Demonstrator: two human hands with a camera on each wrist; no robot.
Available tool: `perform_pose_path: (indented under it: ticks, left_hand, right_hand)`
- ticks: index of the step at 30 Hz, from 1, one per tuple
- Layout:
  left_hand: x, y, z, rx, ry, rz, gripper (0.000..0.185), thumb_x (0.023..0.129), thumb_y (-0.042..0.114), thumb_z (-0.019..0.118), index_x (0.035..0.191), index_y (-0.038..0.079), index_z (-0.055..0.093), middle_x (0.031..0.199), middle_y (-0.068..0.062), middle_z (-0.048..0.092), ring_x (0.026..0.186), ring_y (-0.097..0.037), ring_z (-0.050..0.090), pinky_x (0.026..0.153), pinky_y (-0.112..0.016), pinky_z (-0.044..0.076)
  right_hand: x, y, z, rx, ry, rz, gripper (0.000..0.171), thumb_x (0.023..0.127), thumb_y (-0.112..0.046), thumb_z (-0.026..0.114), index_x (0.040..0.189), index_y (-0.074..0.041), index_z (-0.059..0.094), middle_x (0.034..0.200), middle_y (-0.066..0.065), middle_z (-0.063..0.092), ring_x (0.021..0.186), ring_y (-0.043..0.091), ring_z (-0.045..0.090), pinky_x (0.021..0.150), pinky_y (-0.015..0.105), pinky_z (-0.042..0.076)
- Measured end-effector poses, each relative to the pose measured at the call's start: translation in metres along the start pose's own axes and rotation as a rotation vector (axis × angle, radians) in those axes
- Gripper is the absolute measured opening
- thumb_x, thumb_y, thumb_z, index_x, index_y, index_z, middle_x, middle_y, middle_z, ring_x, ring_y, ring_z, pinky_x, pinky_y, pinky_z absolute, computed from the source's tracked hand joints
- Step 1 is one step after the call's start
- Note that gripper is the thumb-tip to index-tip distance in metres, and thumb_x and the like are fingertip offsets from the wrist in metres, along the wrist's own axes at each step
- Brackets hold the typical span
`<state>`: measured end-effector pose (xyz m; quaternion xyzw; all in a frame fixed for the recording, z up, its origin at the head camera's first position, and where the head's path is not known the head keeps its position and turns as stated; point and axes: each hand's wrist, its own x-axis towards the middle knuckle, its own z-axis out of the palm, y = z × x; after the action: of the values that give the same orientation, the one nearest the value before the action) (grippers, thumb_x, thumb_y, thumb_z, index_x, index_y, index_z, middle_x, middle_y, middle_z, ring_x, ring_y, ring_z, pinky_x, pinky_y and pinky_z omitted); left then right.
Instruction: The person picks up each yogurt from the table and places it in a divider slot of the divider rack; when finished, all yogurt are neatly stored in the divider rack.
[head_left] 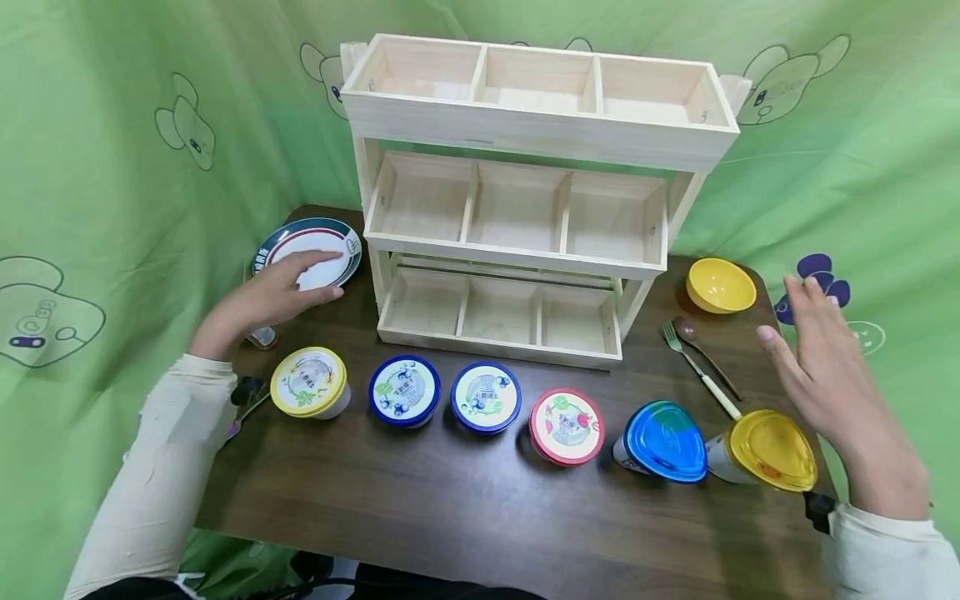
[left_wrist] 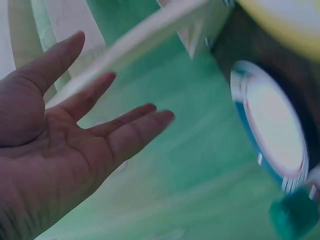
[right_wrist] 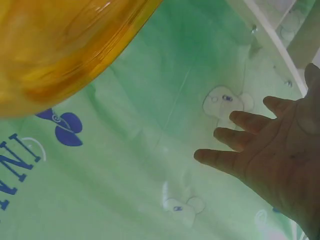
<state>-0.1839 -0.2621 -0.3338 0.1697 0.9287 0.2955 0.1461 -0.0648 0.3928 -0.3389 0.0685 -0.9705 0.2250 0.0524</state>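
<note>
Tubs [head_left: 486, 397]; labels too small

Bare table [head_left: 450, 500] before cups [head_left: 485, 397]; rack [head_left: 517, 250] blocks behind

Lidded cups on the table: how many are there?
6, in a row before the wooden rack: yellow-lidded cup, two blue-lidded cups, red-lidded cup, then two tipped on their sides, blue and yellow. None looks hidden.
</note>
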Motion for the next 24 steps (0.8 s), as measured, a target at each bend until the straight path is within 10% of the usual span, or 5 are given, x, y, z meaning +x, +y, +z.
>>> perform_pose_path:
  ticks: [9, 24]
  left_hand:
    - [0.009, 0.001, 0.028, -0.195, -0.114, -0.02, 0.044, 0.109, 0.008, 0.065, 0.151, -0.001, 0.057, 0.163, -0.028, 0.042, 0.15, -0.057, 0.037, 0.118, -0.072, 0.033]
    - [0.021, -0.005, 0.038, -0.167, -0.194, -0.044, 0.033, 0.107, 0.001, 0.064, 0.141, -0.002, 0.067, 0.142, -0.03, 0.06, 0.118, -0.041, 0.064, 0.1, -0.058, 0.053]
  right_hand:
    - [-0.025, 0.013, -0.003, 0.116, 0.076, 0.014, 0.066, 0.119, -0.023, 0.034, 0.173, -0.002, 0.002, 0.176, 0.032, -0.004, 0.161, 0.054, -0.01, 0.128, 0.058, -0.013]
    - [-0.082, 0.048, 0.018, 0.314, 0.122, 0.16, 0.067, 0.118, -0.024, 0.03, 0.175, -0.018, -0.004, 0.179, 0.023, -0.006, 0.162, 0.029, -0.009, 0.126, 0.046, -0.015]
